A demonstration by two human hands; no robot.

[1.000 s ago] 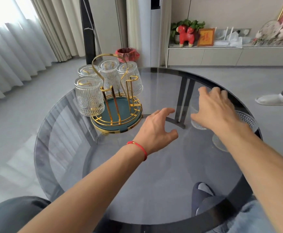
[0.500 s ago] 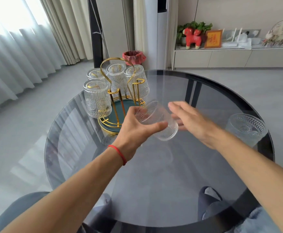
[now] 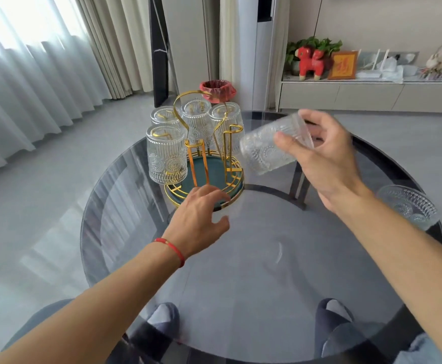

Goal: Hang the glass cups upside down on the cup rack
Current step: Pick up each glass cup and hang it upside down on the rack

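A gold wire cup rack [image 3: 226, 143] with a teal round base stands at the far left of the round glass table [image 3: 254, 285]. Several ribbed glass cups hang upside down on it, the nearest one [image 3: 166, 153] at the front left. My right hand [image 3: 327, 158] holds a patterned glass cup [image 3: 264, 151] tilted on its side in the air, just right of the rack's free front peg. My left hand [image 3: 199, 222] is open, its fingers touching the front rim of the rack's base. Another glass cup [image 3: 409, 206] stands upright at the table's right edge.
The table top is see-through; my feet in slippers [image 3: 162, 321] show beneath it. A red bin [image 3: 217, 90] stands on the floor behind the rack. A low cabinet [image 3: 372, 95] with a red toy and a frame runs along the back right wall.
The cup passed from my left hand to my right, which lifted it up and right beside the rack. My left hand let go and dropped to the rack's base.
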